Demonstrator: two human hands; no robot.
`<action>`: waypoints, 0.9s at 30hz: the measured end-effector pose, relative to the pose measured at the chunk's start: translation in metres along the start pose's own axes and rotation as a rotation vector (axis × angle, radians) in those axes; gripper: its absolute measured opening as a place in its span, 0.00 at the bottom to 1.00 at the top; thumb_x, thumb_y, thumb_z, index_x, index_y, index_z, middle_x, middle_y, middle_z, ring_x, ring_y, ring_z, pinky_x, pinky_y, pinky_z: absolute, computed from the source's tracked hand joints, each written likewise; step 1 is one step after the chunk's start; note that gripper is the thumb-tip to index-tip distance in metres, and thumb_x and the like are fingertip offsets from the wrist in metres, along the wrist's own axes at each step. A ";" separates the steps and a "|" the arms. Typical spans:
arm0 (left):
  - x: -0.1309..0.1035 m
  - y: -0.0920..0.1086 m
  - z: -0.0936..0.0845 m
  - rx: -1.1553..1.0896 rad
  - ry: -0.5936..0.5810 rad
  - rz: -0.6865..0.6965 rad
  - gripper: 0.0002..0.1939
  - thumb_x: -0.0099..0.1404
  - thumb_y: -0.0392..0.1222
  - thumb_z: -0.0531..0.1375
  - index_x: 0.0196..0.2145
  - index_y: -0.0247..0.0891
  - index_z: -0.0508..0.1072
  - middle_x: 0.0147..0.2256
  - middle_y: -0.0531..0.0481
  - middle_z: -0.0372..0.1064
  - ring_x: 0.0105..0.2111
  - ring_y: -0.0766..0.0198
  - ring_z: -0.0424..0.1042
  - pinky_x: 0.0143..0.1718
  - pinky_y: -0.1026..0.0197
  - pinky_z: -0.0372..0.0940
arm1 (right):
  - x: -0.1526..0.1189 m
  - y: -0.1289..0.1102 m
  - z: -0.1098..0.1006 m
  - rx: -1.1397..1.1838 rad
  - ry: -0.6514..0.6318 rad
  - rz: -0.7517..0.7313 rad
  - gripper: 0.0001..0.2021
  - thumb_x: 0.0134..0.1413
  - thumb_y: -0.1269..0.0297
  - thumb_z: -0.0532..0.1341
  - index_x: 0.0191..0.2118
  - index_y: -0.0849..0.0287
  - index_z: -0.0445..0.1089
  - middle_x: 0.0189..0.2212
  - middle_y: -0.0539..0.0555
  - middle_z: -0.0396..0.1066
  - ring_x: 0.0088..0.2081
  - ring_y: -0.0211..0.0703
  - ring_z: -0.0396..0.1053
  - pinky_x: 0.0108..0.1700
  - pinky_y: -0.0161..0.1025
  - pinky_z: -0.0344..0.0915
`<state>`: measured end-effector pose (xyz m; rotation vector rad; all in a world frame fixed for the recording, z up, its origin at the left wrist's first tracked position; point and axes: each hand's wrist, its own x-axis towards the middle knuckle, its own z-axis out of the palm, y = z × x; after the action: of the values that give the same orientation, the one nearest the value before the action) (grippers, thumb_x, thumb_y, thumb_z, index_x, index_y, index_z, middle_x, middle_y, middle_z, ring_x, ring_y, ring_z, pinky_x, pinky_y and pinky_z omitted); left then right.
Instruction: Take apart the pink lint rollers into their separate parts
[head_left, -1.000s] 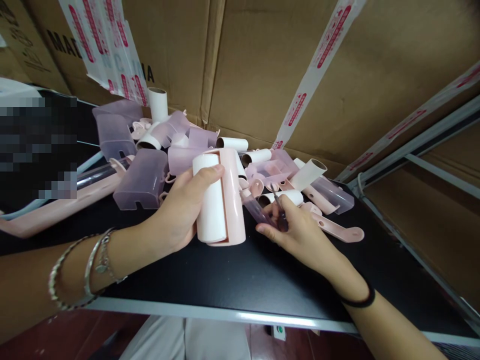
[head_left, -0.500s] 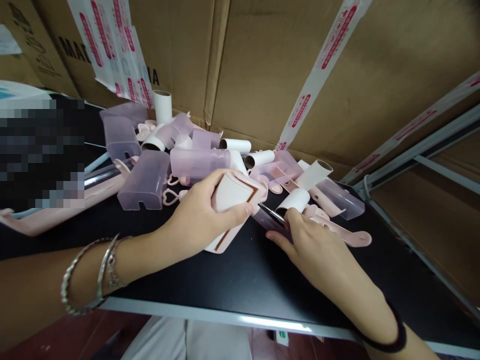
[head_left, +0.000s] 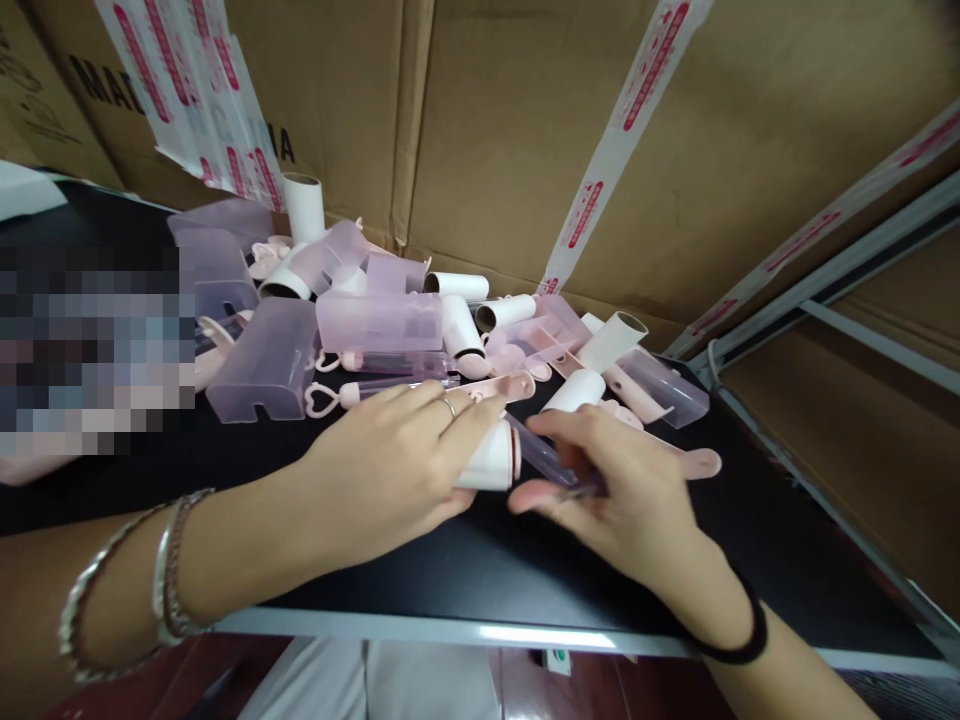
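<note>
My left hand (head_left: 397, 455) is closed around a lint roller (head_left: 487, 458), a white roll with a brown cardboard rim and a pink end. The fingers cover most of it. To its right is my right hand (head_left: 619, 490), apart from the roller, with thumb and forefinger spread. Its other fingers curl around something dark and slim that is blurred and mostly hidden. A translucent purple piece (head_left: 546, 455) lies between the two hands. Just beyond my left fingers is a pink handle (head_left: 499, 387) with a hole at its tip.
Behind my hands lie several purple covers (head_left: 262, 350), white rolls (head_left: 510, 313) and pink parts with heart-shaped loops (head_left: 322, 400). A large taped carton (head_left: 480, 140) stands at the back of the black table (head_left: 450, 575). A metal frame (head_left: 877, 345) runs along the right.
My left hand has turned over, palm down, swinging the roller so its end faces right. My right hand has drawn back and lifted its forefinger; the metal shaft beside it no longer shows clearly.
</note>
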<state>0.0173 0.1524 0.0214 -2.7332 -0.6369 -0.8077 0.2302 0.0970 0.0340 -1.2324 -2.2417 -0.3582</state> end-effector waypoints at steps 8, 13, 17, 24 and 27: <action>0.001 -0.001 0.003 -0.073 -0.147 0.044 0.18 0.54 0.36 0.61 0.44 0.34 0.70 0.39 0.43 0.74 0.39 0.53 0.72 0.40 0.54 0.65 | -0.001 -0.006 0.017 -0.289 -0.088 -0.270 0.07 0.58 0.65 0.54 0.30 0.60 0.64 0.27 0.53 0.68 0.23 0.36 0.63 0.24 0.35 0.55; 0.003 -0.007 0.005 -0.134 -0.205 -0.002 0.15 0.53 0.37 0.60 0.41 0.38 0.71 0.39 0.45 0.74 0.39 0.53 0.72 0.40 0.54 0.65 | -0.003 -0.006 0.028 -0.176 -0.066 -0.218 0.06 0.56 0.67 0.54 0.30 0.60 0.63 0.28 0.53 0.70 0.22 0.34 0.63 0.23 0.34 0.55; 0.008 -0.015 0.006 -0.170 -0.256 -0.019 0.14 0.51 0.37 0.59 0.38 0.41 0.72 0.39 0.47 0.74 0.38 0.54 0.72 0.40 0.54 0.64 | 0.000 0.001 0.030 -0.049 -0.180 -0.191 0.04 0.56 0.66 0.55 0.33 0.59 0.63 0.37 0.56 0.71 0.26 0.35 0.67 0.23 0.32 0.56; 0.012 -0.022 0.004 -0.178 -0.313 0.019 0.12 0.51 0.34 0.56 0.35 0.39 0.72 0.34 0.47 0.73 0.35 0.55 0.70 0.36 0.56 0.63 | 0.011 0.014 0.033 0.013 -0.201 -0.352 0.08 0.58 0.64 0.53 0.29 0.58 0.64 0.33 0.52 0.69 0.22 0.32 0.60 0.21 0.31 0.55; 0.013 -0.024 0.004 -0.237 -0.294 0.040 0.12 0.49 0.33 0.57 0.34 0.39 0.72 0.33 0.49 0.73 0.34 0.57 0.69 0.36 0.58 0.62 | 0.013 0.015 0.032 0.035 -0.230 -0.375 0.10 0.58 0.64 0.53 0.27 0.57 0.64 0.31 0.52 0.66 0.21 0.32 0.56 0.21 0.31 0.54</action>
<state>0.0182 0.1791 0.0271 -3.1051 -0.5690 -0.5027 0.2264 0.1293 0.0148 -0.8666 -2.6701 -0.3274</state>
